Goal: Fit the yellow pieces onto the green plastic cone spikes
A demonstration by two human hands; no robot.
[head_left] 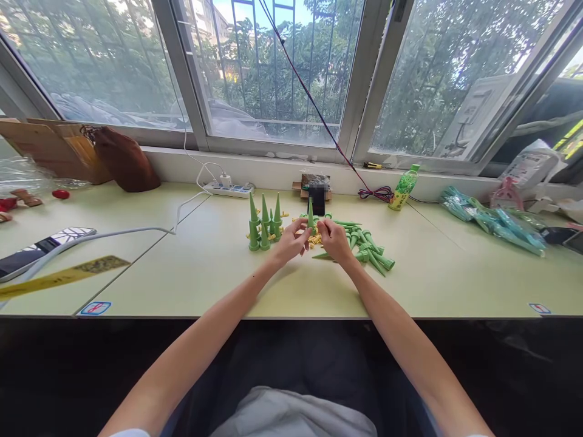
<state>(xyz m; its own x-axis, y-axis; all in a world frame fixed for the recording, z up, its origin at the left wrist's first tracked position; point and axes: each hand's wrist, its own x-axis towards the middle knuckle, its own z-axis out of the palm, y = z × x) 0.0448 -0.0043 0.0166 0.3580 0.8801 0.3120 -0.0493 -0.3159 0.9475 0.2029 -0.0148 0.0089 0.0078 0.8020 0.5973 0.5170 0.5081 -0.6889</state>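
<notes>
My left hand (290,243) is closed around the base of a green plastic watering spike (310,213), which points upward. Close beside it, my right hand (336,241) is pinched at the spike's lower part; whatever is in those fingertips is too small to make out. Small yellow plastic pieces (315,240) lie on the table between and behind the hands. To the left stands a cluster of upright green spikes (254,235), some stacked, with yellow bits sticking out of their sides. On the right, loose green spikes (364,255) lie in a heap, partly hidden by my right hand.
Behind the hands a black phone (316,201) leans on a small box. A green bottle (404,189), a coiled cable (376,193) and a white power strip (230,190) line the back. Plastic-wrapped packs (496,221) lie right; a yellow strip (68,276) and white cable (113,233) are left.
</notes>
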